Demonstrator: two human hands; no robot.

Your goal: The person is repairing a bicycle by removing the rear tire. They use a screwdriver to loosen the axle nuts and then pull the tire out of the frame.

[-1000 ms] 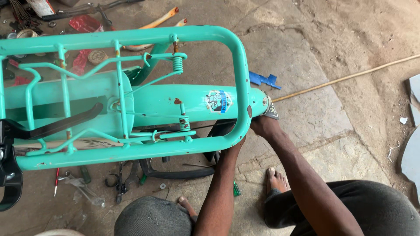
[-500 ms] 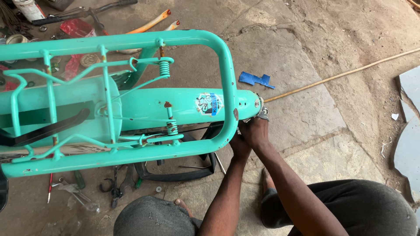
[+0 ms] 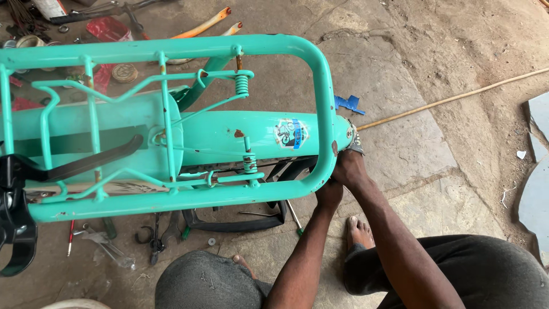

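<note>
Both hands at the tail of a turquoise metal bicycle mudguard [image 3: 251, 134].

Right hand [image 3: 350, 166] grips its rust-spotted right tip; left hand [image 3: 329, 193] is closed under the turquoise tubular carrier rack [image 3: 320, 103]. Bare stone floor [image 3: 412, 143] lies open rightward; scattered hand tools [image 3: 154, 237] crowd the near left.
</note>
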